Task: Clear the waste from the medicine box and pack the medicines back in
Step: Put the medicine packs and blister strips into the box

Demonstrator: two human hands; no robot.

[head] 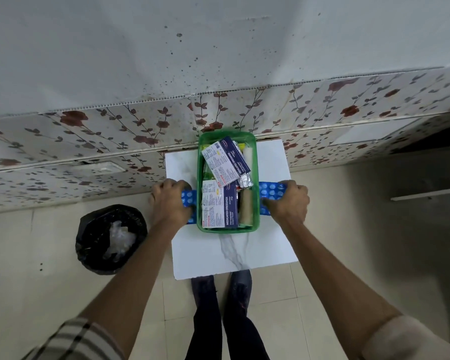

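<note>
- Head view: the green medicine box (228, 227) sits on a white table (234, 255), full of dressing cartons (220, 207) and rolls.
- My left hand (168, 201) at nine o'clock and right hand (287, 201) at three each clasp blue blister strips (272, 189).
- Bin (109, 240) at eight o'clock holds waste; only the strips look unpacked.

Green medicine box (256, 162) upright on white marble-look board, packed: two flat Medicated Dressings cartons (220, 207), foil strip (245, 180), bandage rolls (246, 208). Blue blister strips (272, 194) just beside both sides.
</note>
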